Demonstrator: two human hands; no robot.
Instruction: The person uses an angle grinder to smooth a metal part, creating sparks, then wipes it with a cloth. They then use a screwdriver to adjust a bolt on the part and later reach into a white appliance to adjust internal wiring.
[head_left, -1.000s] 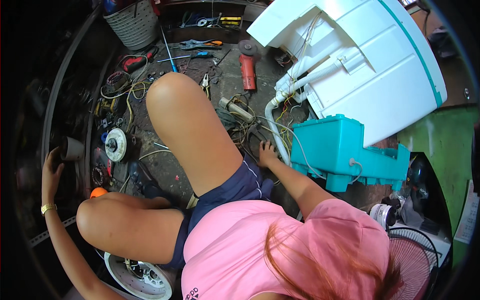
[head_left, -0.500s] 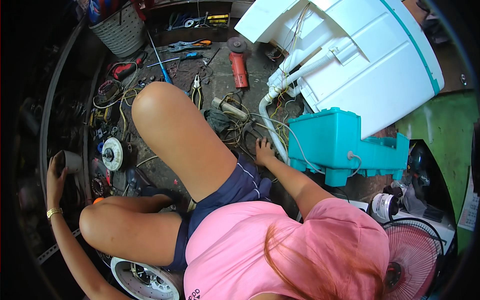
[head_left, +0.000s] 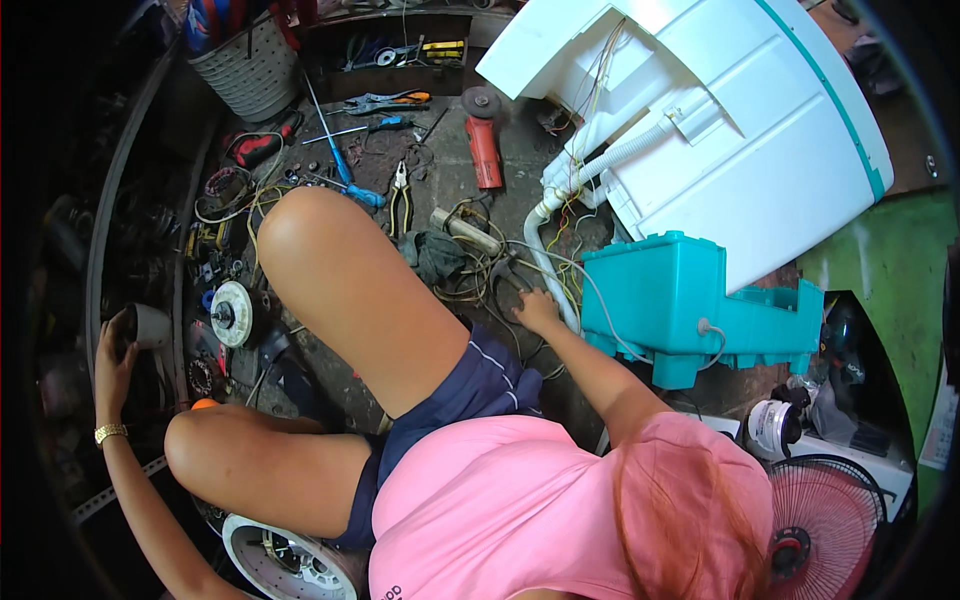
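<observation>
At the left edge, my left hand (head_left: 115, 368) has its fingers curled on the rim of a grey cup-shaped part (head_left: 151, 326) at the dark shelf. My right hand (head_left: 538, 311) reaches down to the floor beside a white corrugated hose (head_left: 541, 240). Its fingers close at the end of a dark curved metal piece (head_left: 503, 283), whose kind I cannot make out. Tangled wires (head_left: 463, 290) lie around it, with a pale rod-shaped handle (head_left: 466, 230) and a dark cloth (head_left: 431, 256) just beyond.
A teal plastic housing (head_left: 655, 300) and a large white appliance body (head_left: 700, 130) stand on the right. Pliers (head_left: 401, 195), screwdrivers (head_left: 345, 172) and a red angle grinder (head_left: 484, 150) lie ahead. A pulley wheel (head_left: 232, 313) sits left; a fan (head_left: 825, 525) stands lower right.
The view has tilted slightly, so the scene sits lower. My right hand's fingers have drawn together at the dark curved piece. My left hand stays at the grey cup-shaped part.
</observation>
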